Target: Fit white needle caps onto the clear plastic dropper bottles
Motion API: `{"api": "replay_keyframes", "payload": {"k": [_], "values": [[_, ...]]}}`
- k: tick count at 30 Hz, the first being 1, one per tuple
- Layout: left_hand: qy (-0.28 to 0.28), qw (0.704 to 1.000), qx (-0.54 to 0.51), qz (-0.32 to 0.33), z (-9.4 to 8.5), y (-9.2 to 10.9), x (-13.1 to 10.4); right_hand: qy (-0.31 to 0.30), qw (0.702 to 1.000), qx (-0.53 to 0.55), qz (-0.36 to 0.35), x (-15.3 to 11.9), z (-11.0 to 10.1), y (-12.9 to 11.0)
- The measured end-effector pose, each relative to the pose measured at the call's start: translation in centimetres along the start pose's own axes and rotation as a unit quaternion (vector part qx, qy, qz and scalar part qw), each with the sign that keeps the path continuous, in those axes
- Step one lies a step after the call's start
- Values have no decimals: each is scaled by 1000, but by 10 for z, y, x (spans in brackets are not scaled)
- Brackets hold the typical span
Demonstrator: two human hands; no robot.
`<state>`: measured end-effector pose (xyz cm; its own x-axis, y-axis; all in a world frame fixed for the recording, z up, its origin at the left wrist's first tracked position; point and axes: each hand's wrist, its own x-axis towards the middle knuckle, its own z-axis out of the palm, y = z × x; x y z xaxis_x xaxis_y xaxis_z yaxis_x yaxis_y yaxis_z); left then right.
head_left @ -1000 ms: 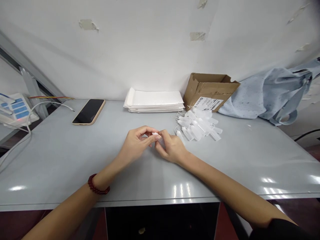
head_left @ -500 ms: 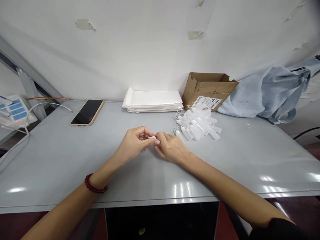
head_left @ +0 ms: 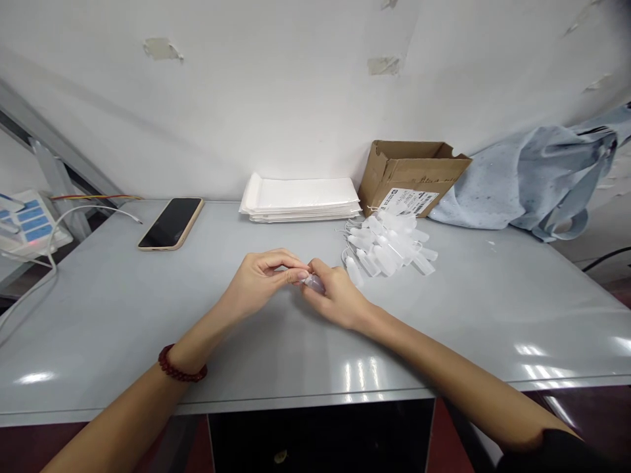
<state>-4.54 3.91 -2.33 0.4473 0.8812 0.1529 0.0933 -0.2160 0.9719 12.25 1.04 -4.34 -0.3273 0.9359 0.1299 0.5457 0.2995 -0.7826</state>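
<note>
A small translucent plastic piece [head_left: 314,283] is between my two hands, above the middle of the grey table [head_left: 148,315]. The thumb and fingers of my left hand [head_left: 266,276] pinch its left end. My right hand [head_left: 338,292] has its thumb and index finger around the piece from the right. To the right of my hands lies a pile of similar translucent pieces [head_left: 389,246] with thin white strings.
Behind stand a stack of white envelopes [head_left: 305,196] and an open cardboard box [head_left: 414,174]. A light blue cloth bag [head_left: 517,180] lies at the right. On the left are a phone [head_left: 171,223] and a white cable [head_left: 54,236].
The translucent piece now shows more between my hands. My left fingertips have closed together at its end, and my right hand has turned slightly.
</note>
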Motion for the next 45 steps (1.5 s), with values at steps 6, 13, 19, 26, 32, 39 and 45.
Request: {"api": "replay_keyframes", "payload": {"k": [6,13,19,26,32,39,45], "values": [[-6,1000,-13,10,-4,0,-1,-30,985,161,61,1,-4,-4],[-21,1000,-10,5,-3,3,-1,-210,877,403,160,3,-16,-9],[49,995,52,-76,-1,8,-1,-45,991,120,44,2,-9,-6],[-21,987,82,-139,2,6,-3,-54,964,-256,-39,-2,-3,-3],[-90,983,91,-135,-3,9,-5,-53,977,-204,-21,-2,-4,-3],[-102,985,100,-94,-3,14,-4,-64,990,-124,1,0,-8,-1],[-57,981,109,-151,2,9,-4,-77,949,-307,-16,-1,-4,-5]]}}
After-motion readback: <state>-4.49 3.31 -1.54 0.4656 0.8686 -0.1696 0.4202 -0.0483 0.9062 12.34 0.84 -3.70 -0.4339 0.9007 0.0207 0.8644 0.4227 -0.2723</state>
